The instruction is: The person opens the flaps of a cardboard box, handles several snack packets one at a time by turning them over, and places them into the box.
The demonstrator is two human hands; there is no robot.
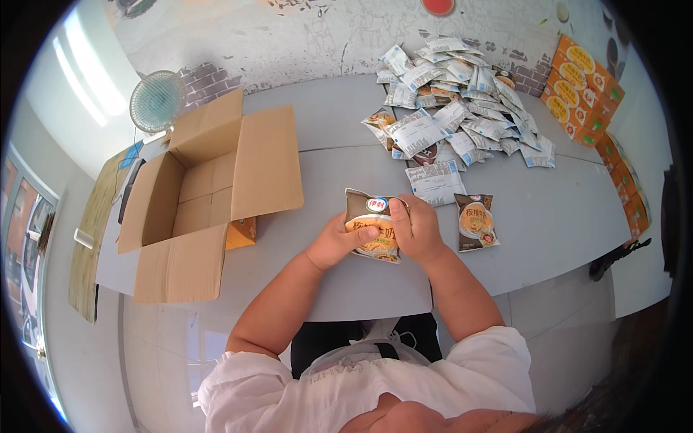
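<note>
Both of my hands grip one brown and cream sachet (374, 245) above the grey table, its printed front turned up. My left hand (337, 242) is closed on its left edge, thumb across the front. On the opposite edge my right hand (419, 225) is closed too, its thumb near the top corner. A similar brown sachet (476, 222) lies face up on the table, to the right of my right hand. Just beyond that hand rests a white and blue sachet (435, 182), at the near edge of a large heap of sachets (462, 101).
An open cardboard box (267, 162) with its flaps spread stands on the left of the grey table (346, 289). Part of an orange carton (242, 233) shows beside it. Orange cartons (581, 90) are stacked at the far right. A round fan (157, 101) stands behind the box.
</note>
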